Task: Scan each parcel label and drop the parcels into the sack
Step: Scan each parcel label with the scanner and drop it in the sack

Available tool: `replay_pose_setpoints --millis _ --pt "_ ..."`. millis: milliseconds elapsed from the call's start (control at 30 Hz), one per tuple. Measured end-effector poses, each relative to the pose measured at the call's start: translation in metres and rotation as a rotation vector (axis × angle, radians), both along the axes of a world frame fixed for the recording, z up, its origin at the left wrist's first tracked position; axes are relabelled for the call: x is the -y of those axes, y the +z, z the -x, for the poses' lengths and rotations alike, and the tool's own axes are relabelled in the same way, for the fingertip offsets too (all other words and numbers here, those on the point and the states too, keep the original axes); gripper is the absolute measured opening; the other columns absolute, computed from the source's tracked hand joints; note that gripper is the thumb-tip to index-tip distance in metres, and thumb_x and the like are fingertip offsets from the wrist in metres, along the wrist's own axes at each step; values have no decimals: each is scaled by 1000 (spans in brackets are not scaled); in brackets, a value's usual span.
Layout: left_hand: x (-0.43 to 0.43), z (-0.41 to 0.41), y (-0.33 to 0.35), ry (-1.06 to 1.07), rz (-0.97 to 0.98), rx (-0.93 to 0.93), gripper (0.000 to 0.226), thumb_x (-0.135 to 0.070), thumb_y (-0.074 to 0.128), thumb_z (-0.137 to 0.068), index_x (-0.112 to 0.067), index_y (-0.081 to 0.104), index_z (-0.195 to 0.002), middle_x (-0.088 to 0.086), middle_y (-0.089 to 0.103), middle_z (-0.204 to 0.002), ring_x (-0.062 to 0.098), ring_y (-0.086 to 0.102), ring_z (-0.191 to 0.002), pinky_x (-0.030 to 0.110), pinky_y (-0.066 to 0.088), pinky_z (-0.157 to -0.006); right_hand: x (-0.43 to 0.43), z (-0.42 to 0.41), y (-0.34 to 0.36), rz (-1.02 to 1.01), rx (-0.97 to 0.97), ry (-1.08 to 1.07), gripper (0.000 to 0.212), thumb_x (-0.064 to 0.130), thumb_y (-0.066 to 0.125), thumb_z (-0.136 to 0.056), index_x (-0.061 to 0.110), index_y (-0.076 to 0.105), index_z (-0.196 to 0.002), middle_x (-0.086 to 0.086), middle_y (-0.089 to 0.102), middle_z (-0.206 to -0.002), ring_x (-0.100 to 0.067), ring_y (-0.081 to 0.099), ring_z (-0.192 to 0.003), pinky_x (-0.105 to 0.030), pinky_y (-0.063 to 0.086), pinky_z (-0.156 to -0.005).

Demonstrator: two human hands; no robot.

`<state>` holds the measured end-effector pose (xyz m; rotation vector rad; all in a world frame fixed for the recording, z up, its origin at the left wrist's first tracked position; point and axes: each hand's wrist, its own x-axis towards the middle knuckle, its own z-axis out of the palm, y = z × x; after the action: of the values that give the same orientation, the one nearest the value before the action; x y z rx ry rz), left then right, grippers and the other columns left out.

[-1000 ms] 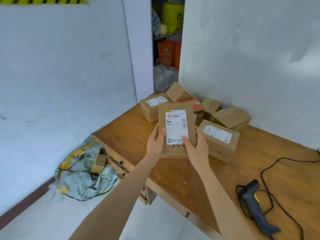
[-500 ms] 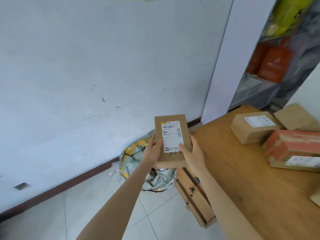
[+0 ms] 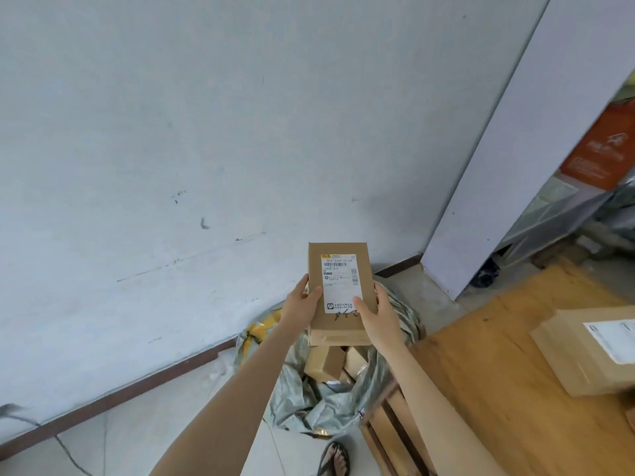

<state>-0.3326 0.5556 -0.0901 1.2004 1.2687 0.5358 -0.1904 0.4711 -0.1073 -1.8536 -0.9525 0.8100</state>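
I hold a flat brown cardboard parcel (image 3: 343, 269) with a white barcode label facing me. My left hand (image 3: 302, 304) grips its left edge and my right hand (image 3: 376, 312) grips its right edge. The parcel hangs in the air directly above the grey-green sack (image 3: 309, 396), which lies open on the floor against the wall. Inside the sack lie a few brown boxes (image 3: 324, 364). The scanner is out of view.
The wooden table (image 3: 515, 372) fills the lower right, with a labelled cardboard box (image 3: 584, 352) on it and drawers (image 3: 388, 431) at its left end. A white wall stands behind the sack. A sandalled foot (image 3: 335, 460) is on the tiled floor below.
I have carried the parcel left, off the table and over the sack. The view has swung left with it, so the parcel pile and scanner have left the frame.
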Motion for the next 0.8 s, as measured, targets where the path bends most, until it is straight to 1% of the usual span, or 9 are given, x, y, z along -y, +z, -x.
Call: replay_pose_setpoints --millis 67,133,200,267,400,500,600,700,800 --pt "-31 -17 1 -25 50 4 54 -24 49 -99 -31 32 -149 9 66 -114 25 65 -97 41 54 -87 -30 -17 -3 22 3 -14 41 33 56 -93 33 41 -131 15 58 -118 -10 57 -108 -21 44 -81" --pt "-65 -32 1 -61 62 -21 56 -25 50 -98 -31 31 -150 10 64 -122 26 62 -108 44 52 -94 -58 -34 -1 60 31 -10 46 37 54 -94 29 38 -136 12 56 -125 -15 55 -118 -32 46 -93" --pt "-96 -43 0 -125 82 -62 59 -27 53 -96 -29 31 -150 8 59 -131 25 56 -118 44 47 -100 -83 -48 0 126 71 -38 59 40 49 -96 22 29 -148 3 48 -143 -21 46 -132 -44 41 -106" --pt "-120 -50 -5 -212 100 -129 59 -27 57 -95 -23 33 -149 9 55 -136 24 54 -116 37 46 -96 -97 -56 -3 180 128 -107 61 41 45 -98 19 24 -151 -3 38 -153 -24 37 -139 -47 34 -112" --pt "-156 -59 -25 -363 21 -303 33 -23 54 -96 -14 55 -127 13 59 -129 24 58 -90 29 45 -78 -111 -63 -15 309 297 -205 51 38 44 -99 17 37 -144 -8 45 -146 -26 45 -132 -41 41 -105" --pt "-183 -67 -31 -594 -86 -402 22 -27 52 -95 -13 63 -109 13 63 -119 27 62 -96 33 51 -83 -115 -60 -18 443 378 -227 44 36 44 -99 16 44 -138 -9 51 -137 -27 51 -124 -39 45 -97" --pt "-201 -85 -29 -791 -229 -495 31 -25 44 -96 -12 65 -115 11 64 -117 32 61 -107 42 50 -97 -112 -50 -15 549 407 -252 38 36 43 -98 15 49 -130 -10 53 -128 -29 53 -115 -41 50 -91" --pt "-203 -110 -18 -1020 -533 -597 33 -26 38 -97 -15 64 -114 4 63 -109 25 60 -100 32 49 -89 -103 -45 -3 600 459 -348 33 34 43 -96 17 52 -123 -7 57 -121 -28 53 -112 -42 50 -88" --pt "-180 -144 -4 -1232 -644 -500 31 -28 45 -96 -18 60 -121 5 62 -121 23 58 -105 25 41 -79 -77 -47 13 626 488 -461 35 34 45 -96 20 52 -127 -6 57 -121 -29 52 -113 -41 49 -88"
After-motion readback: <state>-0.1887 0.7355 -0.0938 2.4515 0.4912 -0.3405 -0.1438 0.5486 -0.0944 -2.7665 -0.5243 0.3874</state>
